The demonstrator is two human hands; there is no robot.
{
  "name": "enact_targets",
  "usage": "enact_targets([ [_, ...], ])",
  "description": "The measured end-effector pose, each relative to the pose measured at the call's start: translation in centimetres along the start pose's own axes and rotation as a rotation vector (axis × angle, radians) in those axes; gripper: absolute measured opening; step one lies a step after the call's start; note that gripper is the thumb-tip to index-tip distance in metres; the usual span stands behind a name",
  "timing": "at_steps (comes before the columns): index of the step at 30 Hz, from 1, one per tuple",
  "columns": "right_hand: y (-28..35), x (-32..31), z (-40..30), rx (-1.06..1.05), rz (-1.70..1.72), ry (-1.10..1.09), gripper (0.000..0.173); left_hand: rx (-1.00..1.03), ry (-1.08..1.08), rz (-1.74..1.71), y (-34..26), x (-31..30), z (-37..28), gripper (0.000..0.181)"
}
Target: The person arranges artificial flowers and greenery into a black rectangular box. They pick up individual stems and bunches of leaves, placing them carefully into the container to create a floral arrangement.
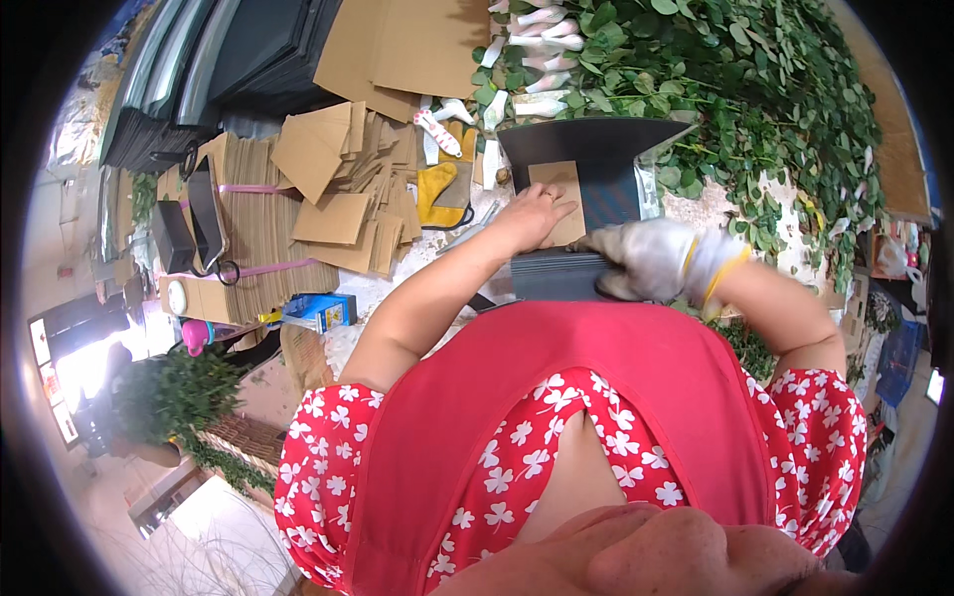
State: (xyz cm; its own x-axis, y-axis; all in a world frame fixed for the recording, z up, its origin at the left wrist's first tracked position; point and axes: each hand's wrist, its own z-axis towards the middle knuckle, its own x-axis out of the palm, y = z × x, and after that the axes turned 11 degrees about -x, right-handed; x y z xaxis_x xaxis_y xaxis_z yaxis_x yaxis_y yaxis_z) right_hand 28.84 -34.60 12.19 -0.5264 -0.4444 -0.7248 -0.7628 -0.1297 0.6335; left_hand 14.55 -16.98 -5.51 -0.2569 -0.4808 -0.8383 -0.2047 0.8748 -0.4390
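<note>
Bare, my left hand (538, 216) lies with spread fingers on a small cardboard rectangle (555, 173). That cardboard rests on a dark sheet (607, 201), whose far part (589, 138) stands up behind it. My right hand (633, 257), in a pale glove with a dirty palm side, is blurred at the near right edge of the cardboard, over a stack of dark sheets (555, 277) by my apron. Whether its fingers grip anything cannot be told. A yellow and grey work glove (440, 195) lies left of the sheet, with a pink and white cat-paw-shaped tool (438, 134) on it.
Leafy stems (715, 89) with white-wrapped flower heads (548, 41) cover the far right. Loose cardboard pieces (335, 216) and strapped cardboard bundles (253, 216) lie at the left, with black scissors (205, 216) on them. Dark sheet stacks (261, 52) stand behind; a blue box (328, 311) sits near my left elbow.
</note>
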Motion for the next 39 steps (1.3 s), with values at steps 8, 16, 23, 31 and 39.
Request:
enact_targets([
  [8, -1.2, 6.6, -1.6, 0.029, -0.207, -0.318, 0.027, 0.018, -0.252, 0.234, -0.4, 3.0, -0.2, 0.089],
  [16, -7.1, -3.8, 0.5, -0.026, -0.305, -0.774, 0.025, 0.076, 0.063, 0.038, -0.6, -0.4, 1.8, 0.107],
  [23, -19.2, -9.1, -0.4, 0.342, -0.037, -1.125, 0.028, 0.121, 0.006, -0.015, 0.1, 0.9, 1.8, 0.114],
  [31, -27.4, -5.5, -1.6, 0.911, -0.563, -0.591, 0.036, -0.025, 0.238, 0.152, -1.3, 0.5, 1.8, 0.076],
  [39, -25.2, -2.8, -1.8, 0.929, -0.455, -1.104, 0.036, -0.016, 0.197, 0.048, -1.6, 0.2, 1.5, 0.075],
])
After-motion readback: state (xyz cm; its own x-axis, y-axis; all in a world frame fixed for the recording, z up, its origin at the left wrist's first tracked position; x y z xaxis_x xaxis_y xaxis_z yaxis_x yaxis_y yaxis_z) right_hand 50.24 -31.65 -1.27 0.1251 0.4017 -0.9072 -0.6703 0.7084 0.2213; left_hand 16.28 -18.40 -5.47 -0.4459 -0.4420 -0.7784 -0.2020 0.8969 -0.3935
